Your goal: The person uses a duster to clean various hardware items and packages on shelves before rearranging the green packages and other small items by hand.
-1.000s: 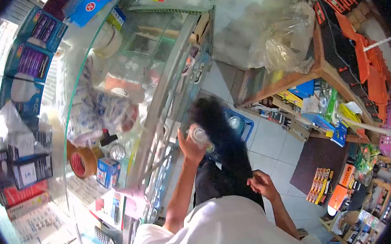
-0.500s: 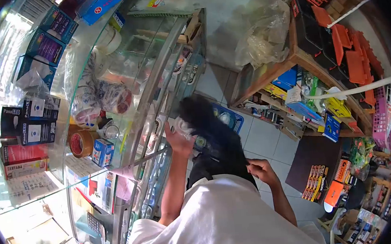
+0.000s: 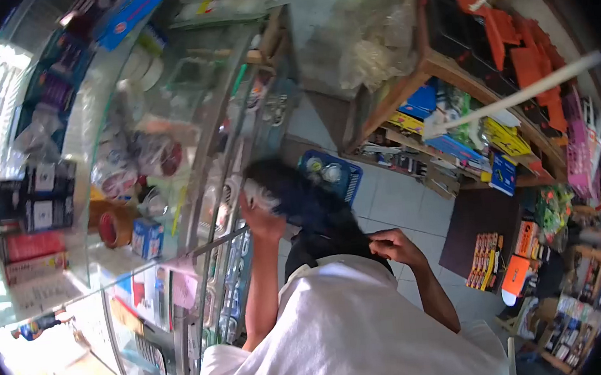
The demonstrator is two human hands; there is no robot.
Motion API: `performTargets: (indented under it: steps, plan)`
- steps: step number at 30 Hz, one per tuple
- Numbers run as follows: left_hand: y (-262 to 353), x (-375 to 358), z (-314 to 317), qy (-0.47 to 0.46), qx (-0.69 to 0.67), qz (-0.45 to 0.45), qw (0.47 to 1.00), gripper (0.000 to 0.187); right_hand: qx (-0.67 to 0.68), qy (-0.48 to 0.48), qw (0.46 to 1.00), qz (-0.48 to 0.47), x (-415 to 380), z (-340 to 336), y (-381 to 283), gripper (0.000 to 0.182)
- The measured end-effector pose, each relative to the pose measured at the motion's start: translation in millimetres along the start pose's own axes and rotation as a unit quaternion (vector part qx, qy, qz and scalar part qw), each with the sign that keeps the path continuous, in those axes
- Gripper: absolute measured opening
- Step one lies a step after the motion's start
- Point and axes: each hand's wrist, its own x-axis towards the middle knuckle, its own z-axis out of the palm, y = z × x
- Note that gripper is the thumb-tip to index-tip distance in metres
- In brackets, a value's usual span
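My left hand (image 3: 264,221) is raised beside the glass display case, its fingers closed around a small whitish item (image 3: 263,195) too blurred to name. Against that item lies a dark, fluffy duster (image 3: 308,197), smeared by motion; it stretches from the left hand back towards my waist. My right hand (image 3: 397,245) is at my right side, fingers curled at the near end of the duster. The handle itself is hidden. Below the hands a blue plastic basket (image 3: 354,183) with clear and whitish items in it is partly covered by the duster.
The glass display case (image 3: 202,160) runs along my left, holding tape rolls (image 3: 112,227) and small boxes (image 3: 33,200). To the right stands a wooden shelf (image 3: 396,100) with packets and orange goods. Battery-like packs (image 3: 484,261) lie on a dark surface. Floor tiles (image 3: 417,213) show between.
My left hand, the whitish item and the duster's far end have shifted left. My right hand has moved slightly up and left. The view has shifted, and more of the blue basket shows.
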Motion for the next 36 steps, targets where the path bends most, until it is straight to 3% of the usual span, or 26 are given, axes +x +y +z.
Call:
performTargets:
  steps: [1,2,3,4,5,7,9,10,13,14,18,21,23,25,26,30,32,36]
  plan:
    - [-1.5,-1.4,-13.1,0.056,-0.245,-0.073,0.965,0.051,-0.049,-0.037,0.997,-0.047,1.9,-3.1,3.6,0.027]
    - [-11.3,-10.6,-48.9,0.066,-0.075,-0.108,0.989,0.049,-0.098,-0.067,0.989,-0.086,-4.2,-5.8,3.7,0.027]
    - [-27.9,-11.1,-85.9,-0.056,-0.191,-0.118,0.973,0.048,-0.097,-0.035,0.992,-0.072,-9.9,-6.3,3.6,0.027]
    - [-9.0,-5.1,-10.5,0.073,-0.161,-0.082,0.981,0.050,-0.058,-0.028,0.997,-0.053,-10.7,-2.7,0.6,0.027]
    - [2.9,-1.7,0.9,0.288,-0.129,-0.163,0.935,0.054,-0.016,-0.026,0.999,-0.038,-11.9,-0.8,0.4,0.027]
    - [2.2,-5.6,-0.6,0.295,-0.136,-0.222,0.919,0.056,-0.039,-0.022,0.999,-0.027,-17.1,-0.3,13.7,0.028]
    - [-20.5,-18.2,-27.5,0.164,-0.171,-0.124,0.964,0.063,-0.063,-0.021,0.998,-0.015,-22.4,2.7,17.7,0.028]
    - [-27.1,-33.2,-34.5,0.242,-0.081,-0.160,0.954,0.060,-0.052,-0.026,0.998,0.010,-27.7,6.8,14.0,0.028]
    - [-30.2,-34.3,-35.5,0.182,-0.115,-0.284,0.935,0.059,-0.029,0.002,0.998,0.047,-45.4,20.6,9.7,0.028]
    - [-35.0,-33.7,-33.5,0.190,-0.133,-0.314,0.921,0.050,-0.033,-0.002,0.997,0.072,-49.4,24.4,6.7,0.029]
    - [-63.5,-46.9,-46.9,0.255,-0.135,-0.358,0.888,0.035,-0.001,0.030,0.993,0.118,-64.8,38.2,31.1,0.033]
    - [-84.3,-67.8,-53.5,0.254,-0.142,-0.384,0.876,0.042,0.007,0.053,0.994,0.101,-78.3,33.6,45.7,0.037]
    - [-93.4,-71.9,-36.4,0.264,-0.147,-0.364,0.881,0.043,-0.013,0.049,0.988,0.143,-84.5,24.2,40.8,0.040]
    - [-106.4,-87.4,-44.0,0.202,-0.139,-0.357,0.901,0.041,-0.063,0.022,0.990,0.125,-86.1,6.1,49.3,0.039]
    - [-114.7,-94.9,-37.3,0.285,-0.132,-0.337,0.888,0.039,-0.089,0.017,0.989,0.120,-87.5,-2.8,50.4,0.040]
    - [-149.9,-118.3,-22.5,0.232,-0.198,-0.288,0.908,0.042,-0.183,0.005,0.976,0.119,-97.1,-34.9,46.2,0.042]
    - [-168.9,-138.8,-34.4,0.316,-0.198,-0.302,0.878,0.041,-0.211,0.008,0.971,0.115,-96.7,-46.6,48.1,0.041]
    - [-166.1,-166.1,-41.9,0.333,-0.162,-0.244,0.896,0.039,-0.252,-0.020,0.953,0.165,-85.7,-44.6,58.9,0.036]
